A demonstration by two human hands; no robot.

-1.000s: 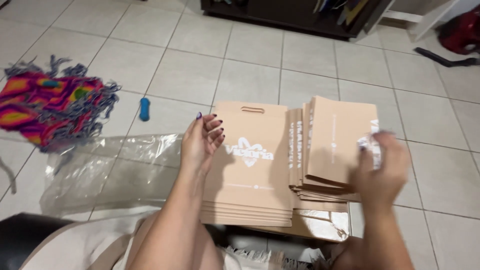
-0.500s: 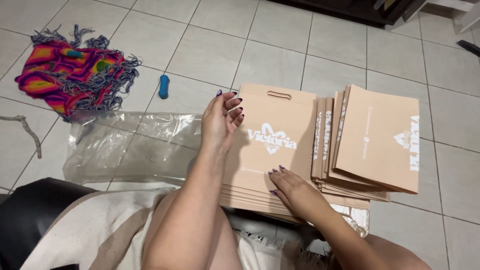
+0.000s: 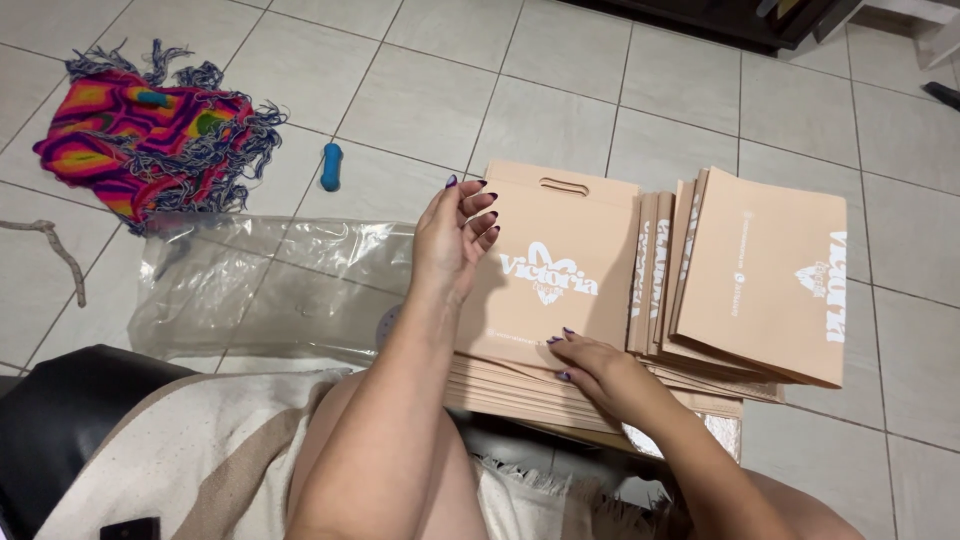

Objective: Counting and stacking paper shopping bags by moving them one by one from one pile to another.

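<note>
A stack of flat beige bags (image 3: 560, 290) with cut-out handles and white lettering lies on the tiled floor in front of me. My left hand (image 3: 455, 235) rests on the left edge of the top bag, fingers curled. My right hand (image 3: 590, 362) presses on the near edge of the stack, fingertips at the bag edges. A second pile of the same beige bags (image 3: 765, 280), turned sideways and fanned, lies against the right side of the stack.
A clear plastic wrapper (image 3: 260, 290) lies left of the stack. Further left are a multicoloured fringed textile (image 3: 150, 140), a small blue object (image 3: 331, 166) and a piece of cord (image 3: 55, 255). A cream cloth (image 3: 200, 460) and a black cushion (image 3: 70, 410) are near my lap.
My right hand let go of the sideways pile, then came down onto the near edge of the main stack and has stayed there. The view shifted slightly; my left hand stays put.
</note>
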